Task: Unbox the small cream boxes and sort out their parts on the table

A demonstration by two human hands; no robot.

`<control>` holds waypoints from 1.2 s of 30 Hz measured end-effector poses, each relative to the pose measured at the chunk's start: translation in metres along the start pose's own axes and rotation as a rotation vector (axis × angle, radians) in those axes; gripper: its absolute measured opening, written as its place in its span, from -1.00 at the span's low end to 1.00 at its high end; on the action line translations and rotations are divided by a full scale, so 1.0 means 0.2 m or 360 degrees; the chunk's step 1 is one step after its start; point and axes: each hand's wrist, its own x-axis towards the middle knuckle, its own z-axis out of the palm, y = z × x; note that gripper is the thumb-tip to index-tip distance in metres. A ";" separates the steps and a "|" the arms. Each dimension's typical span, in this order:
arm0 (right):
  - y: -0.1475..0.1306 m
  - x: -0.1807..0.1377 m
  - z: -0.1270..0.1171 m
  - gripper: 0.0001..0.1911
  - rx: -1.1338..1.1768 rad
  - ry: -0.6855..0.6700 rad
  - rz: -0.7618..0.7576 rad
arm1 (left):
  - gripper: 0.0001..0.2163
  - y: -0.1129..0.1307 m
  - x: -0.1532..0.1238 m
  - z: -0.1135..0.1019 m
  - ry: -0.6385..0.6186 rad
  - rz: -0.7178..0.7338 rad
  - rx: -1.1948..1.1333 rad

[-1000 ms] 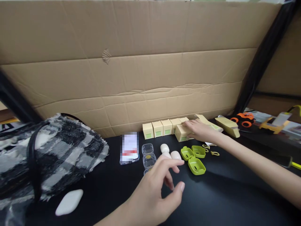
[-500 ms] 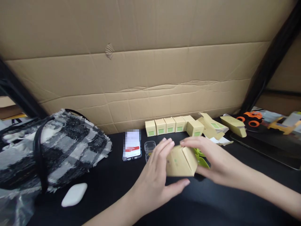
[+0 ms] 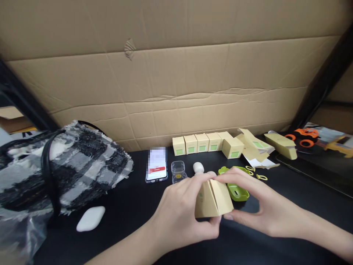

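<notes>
The left hand (image 3: 183, 211) has closed in on the small box (image 3: 207, 203), low and just right of the middle. It grips one side; the right hand (image 3: 263, 200) pinches the other end. Soft fingers should keep it from squashing.

Flat black worktop (image 3: 121, 224): frayed black-white checked fabric bag (image 3: 85, 165), white rounded-diamond object (image 3: 91, 218), lit-screen rectangular phone (image 3: 157, 166), beige cardboard cube boxes (image 3: 202, 142), lime-green moulded case (image 3: 239, 194).
</notes>
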 end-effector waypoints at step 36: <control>0.05 -0.02 0.07 -0.84 -0.0571 0.0407 -0.0568 | -0.90 -0.03 -0.01 0.03 0.0027 0.0742 0.0641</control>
